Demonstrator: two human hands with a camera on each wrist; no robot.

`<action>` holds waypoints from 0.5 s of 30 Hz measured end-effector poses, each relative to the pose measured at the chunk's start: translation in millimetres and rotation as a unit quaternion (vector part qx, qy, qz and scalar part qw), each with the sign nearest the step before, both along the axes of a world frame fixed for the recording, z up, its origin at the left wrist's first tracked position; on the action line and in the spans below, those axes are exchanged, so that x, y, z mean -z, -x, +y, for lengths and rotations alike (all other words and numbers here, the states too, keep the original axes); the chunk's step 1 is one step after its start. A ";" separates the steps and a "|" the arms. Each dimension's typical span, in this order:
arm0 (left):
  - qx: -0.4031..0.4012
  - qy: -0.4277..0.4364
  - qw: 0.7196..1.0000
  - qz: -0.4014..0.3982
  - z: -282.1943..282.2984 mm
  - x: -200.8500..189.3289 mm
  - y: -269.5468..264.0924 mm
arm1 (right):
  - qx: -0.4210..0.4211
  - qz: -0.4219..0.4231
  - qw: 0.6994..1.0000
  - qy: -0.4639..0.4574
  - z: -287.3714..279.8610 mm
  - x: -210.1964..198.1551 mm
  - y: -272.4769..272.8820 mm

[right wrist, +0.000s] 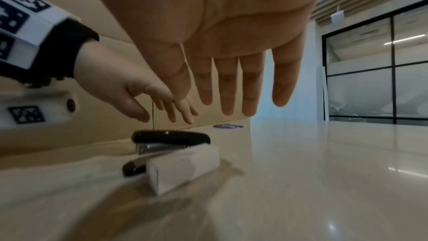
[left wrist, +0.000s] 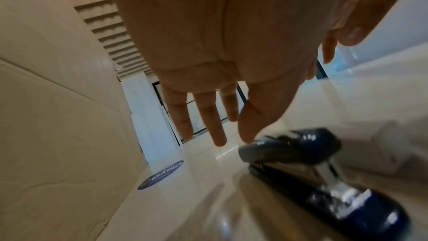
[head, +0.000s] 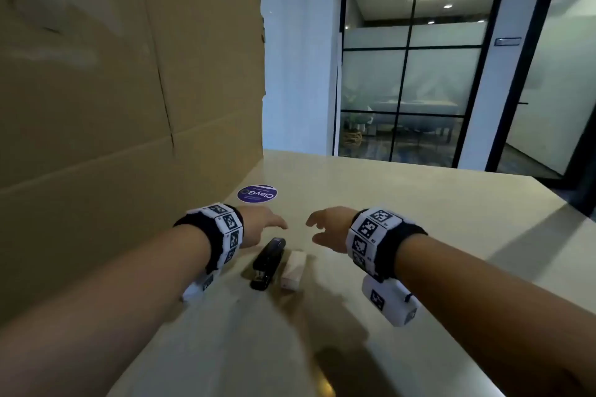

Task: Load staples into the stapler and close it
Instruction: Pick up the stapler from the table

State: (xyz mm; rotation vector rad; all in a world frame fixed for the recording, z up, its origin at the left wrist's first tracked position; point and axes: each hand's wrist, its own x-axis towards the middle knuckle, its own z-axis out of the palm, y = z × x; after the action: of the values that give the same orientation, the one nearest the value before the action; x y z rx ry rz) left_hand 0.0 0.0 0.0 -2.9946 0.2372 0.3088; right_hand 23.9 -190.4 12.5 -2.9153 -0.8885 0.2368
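One round purple sticker (head: 257, 193) on the table (head: 419, 235) reads "ClayGo". Both hands, left hand (head: 258, 226) and right hand (head: 329, 229), hover with fingers spread, empty, above the black stapler (head: 268, 263) beside a white staple box (head: 293, 271).

Stapler (right wrist: 171, 137): glossy black plastic shell showing bright metal beneath. Staple box (right wrist: 183, 167): matt white card. Table (right wrist: 324, 171) gleaming smooth and polished; cardboard sheet (head: 96, 90) looking matt brown.
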 end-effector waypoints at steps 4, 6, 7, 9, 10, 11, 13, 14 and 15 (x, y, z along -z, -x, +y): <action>0.050 -0.037 0.998 0.029 2.3 12.3 4.1 | -0.009 0.031 0.999 0.044 2.9 20.3 0.6; 0.063 -0.053 0.996 0.039 3.1 16.1 4.8 | -0.016 0.042 0.997 0.069 1.8 30.9 0.0; 0.066 -0.057 0.995 0.044 3.0 17.3 5.9 | -0.014 0.046 0.996 0.079 -0.2 37.6 -2.5; 0.071 -0.061 0.994 0.048 3.5 22.0 7.6 | -0.012 0.045 0.994 0.094 -4.5 49.7 -4.2; 0.074 -0.062 0.994 0.049 4.6 24.5 8.1 | -0.013 0.040 0.993 0.107 -6.1 53.6 -2.9; 0.077 -0.064 0.994 0.048 6.2 26.5 8.3 | -0.010 0.041 0.991 0.123 -6.8 58.0 -3.6; 0.087 -0.067 0.993 0.034 8.7 28.5 7.6 | -0.005 0.055 0.986 0.160 -7.7 61.9 -1.2; 0.095 -0.069 0.993 0.026 9.7 28.5 7.0 | -0.003 0.059 0.984 0.168 -8.1 64.2 -0.2; 0.102 -0.070 0.992 0.020 10.5 28.5 6.4 | -0.008 0.057 0.983 0.177 -8.3 67.3 -1.3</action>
State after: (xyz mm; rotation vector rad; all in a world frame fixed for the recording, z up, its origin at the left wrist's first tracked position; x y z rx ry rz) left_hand -6.4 10.5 -28.5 -2.7989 0.4986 0.3482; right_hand 25.2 -198.7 -54.8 -3.1715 -0.9385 0.6165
